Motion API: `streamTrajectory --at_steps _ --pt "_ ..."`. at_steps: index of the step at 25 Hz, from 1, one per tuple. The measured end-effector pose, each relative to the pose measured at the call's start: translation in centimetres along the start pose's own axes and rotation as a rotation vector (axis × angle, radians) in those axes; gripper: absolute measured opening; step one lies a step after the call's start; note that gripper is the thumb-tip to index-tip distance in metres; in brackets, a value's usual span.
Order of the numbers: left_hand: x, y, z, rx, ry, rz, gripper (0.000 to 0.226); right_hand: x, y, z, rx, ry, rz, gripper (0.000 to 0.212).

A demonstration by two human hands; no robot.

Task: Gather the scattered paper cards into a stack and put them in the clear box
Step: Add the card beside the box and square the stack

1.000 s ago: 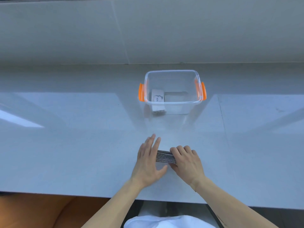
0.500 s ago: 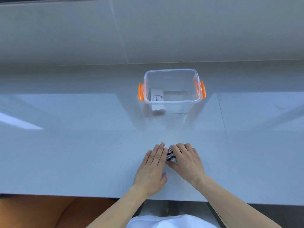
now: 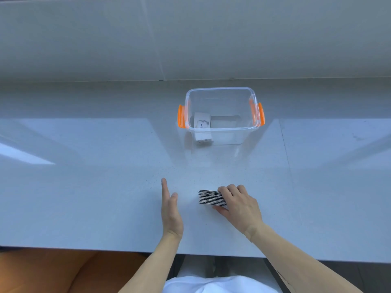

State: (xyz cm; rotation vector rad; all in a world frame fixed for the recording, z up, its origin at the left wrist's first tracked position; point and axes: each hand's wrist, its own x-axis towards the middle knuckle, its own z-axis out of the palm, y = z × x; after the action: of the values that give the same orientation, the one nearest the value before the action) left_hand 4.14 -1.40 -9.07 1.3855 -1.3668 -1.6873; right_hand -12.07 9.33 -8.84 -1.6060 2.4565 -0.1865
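Observation:
A stack of cards with dark striped edges lies on the white counter near its front edge. My right hand is curled over the stack's right end, fingers on top and thumb at the near side. My left hand stands on its edge with straight fingers, a short way left of the stack and not touching it. Farther back sits the clear box with orange handles. Inside it, at the left, stands a white card with print on it.
The white counter runs wide to both sides and meets a pale wall behind the box. Its front edge is just below my wrists. A white garment shows at the bottom of the view.
My left hand has drawn away to the left from the stack and turned onto its edge. My right hand stays on the cards, whose left end is now uncovered.

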Motion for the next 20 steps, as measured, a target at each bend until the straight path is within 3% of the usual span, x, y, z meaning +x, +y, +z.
streamTrajectory --at_steps 5,9,13,17,20 --pt "-2.5 -0.9 4.2 -0.121 -0.274 -0.108 0.057 -0.1 -0.1 0.0 -0.038 0.009 0.013 0.039" --pt "-1.2 -1.1 3.5 -0.241 -0.097 -0.167 0.05 -0.1 -0.1 -0.1 -0.045 0.011 0.013 0.039" --pt "-1.8 -0.7 4.4 -0.212 -0.264 -0.185 0.052 -0.4 0.1 0.0 -0.035 0.034 0.032 0.038" --pt "0.1 -0.1 3.3 -0.304 -0.115 -0.187 0.048 -0.4 0.2 0.1 -0.038 0.044 0.035 0.038" --pt "-1.3 0.2 4.4 -0.05 -0.419 -0.239 0.066 -0.4 0.3 0.1 -0.033 0.082 0.044 0.039"
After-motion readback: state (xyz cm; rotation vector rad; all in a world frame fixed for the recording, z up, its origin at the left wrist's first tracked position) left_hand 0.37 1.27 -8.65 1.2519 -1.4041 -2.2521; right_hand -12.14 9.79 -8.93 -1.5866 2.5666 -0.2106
